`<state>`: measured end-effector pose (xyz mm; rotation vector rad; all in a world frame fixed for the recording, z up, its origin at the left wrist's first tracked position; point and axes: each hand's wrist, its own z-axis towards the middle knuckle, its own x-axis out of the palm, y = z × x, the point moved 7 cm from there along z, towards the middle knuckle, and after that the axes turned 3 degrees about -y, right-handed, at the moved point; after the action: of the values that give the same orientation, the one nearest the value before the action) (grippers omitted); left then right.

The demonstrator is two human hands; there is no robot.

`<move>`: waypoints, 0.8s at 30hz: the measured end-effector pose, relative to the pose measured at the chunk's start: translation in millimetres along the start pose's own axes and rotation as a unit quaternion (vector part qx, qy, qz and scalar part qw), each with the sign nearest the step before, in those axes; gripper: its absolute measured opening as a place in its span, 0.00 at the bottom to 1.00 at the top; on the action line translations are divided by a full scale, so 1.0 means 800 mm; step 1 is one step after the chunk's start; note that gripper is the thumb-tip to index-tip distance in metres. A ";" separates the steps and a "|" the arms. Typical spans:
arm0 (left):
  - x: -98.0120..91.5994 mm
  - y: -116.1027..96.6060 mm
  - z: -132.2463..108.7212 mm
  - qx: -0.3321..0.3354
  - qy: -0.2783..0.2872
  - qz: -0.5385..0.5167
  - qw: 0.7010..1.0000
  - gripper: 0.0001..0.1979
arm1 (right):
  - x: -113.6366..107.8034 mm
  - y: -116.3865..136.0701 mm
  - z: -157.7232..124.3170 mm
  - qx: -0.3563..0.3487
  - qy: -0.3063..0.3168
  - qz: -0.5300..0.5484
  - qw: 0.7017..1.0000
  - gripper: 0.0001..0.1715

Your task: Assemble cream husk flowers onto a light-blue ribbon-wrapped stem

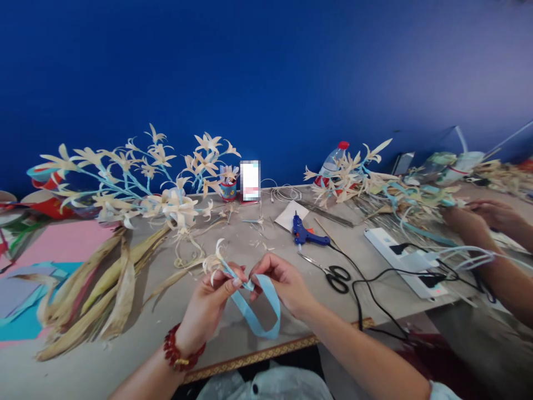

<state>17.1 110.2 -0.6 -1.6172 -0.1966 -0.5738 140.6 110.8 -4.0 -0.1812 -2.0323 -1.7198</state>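
Between finger and thumb, my left hand (214, 294) pinches the stem of a cream husk flower (214, 264), whose petals point up and to the left. Light blue tape (266, 325) covers part of that stem and hangs below in a wide loop. My right hand (281, 280) has its fingertips closed on the tape close to the stem's lower end. A red bead bracelet (183, 353) circles my left wrist. Both hands are just above the table's near edge. Beyond them lie a blue glue gun (306, 230) and black-handled scissors (336, 278).
Dried corn husks (104, 289) and coloured paper (70, 241) lie on the left. Branches of finished flowers (137, 172) stand behind. A white power strip (400, 264) with trailing cords sits at right, near a co-worker's hands (470, 219). A bottle (333, 161) stands against the blue wall.
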 end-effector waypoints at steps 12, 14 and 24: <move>0.010 0.003 0.000 -0.010 0.067 -0.037 0.997 0.03 | 0.017 -0.039 0.000 0.170 0.108 0.126 0.971 0.21; 0.010 0.002 0.001 0.003 0.066 -0.031 0.997 0.03 | 0.018 -0.042 -0.002 0.193 0.118 0.133 0.965 0.19; 0.011 -0.007 0.001 0.037 0.023 0.038 0.998 0.06 | 0.022 -0.061 -0.012 0.303 0.171 0.133 0.928 0.13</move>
<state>22.1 110.0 8.3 -1.5322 -0.1203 -0.5381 108.3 88.1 -39.4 0.0456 -2.0490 -0.8339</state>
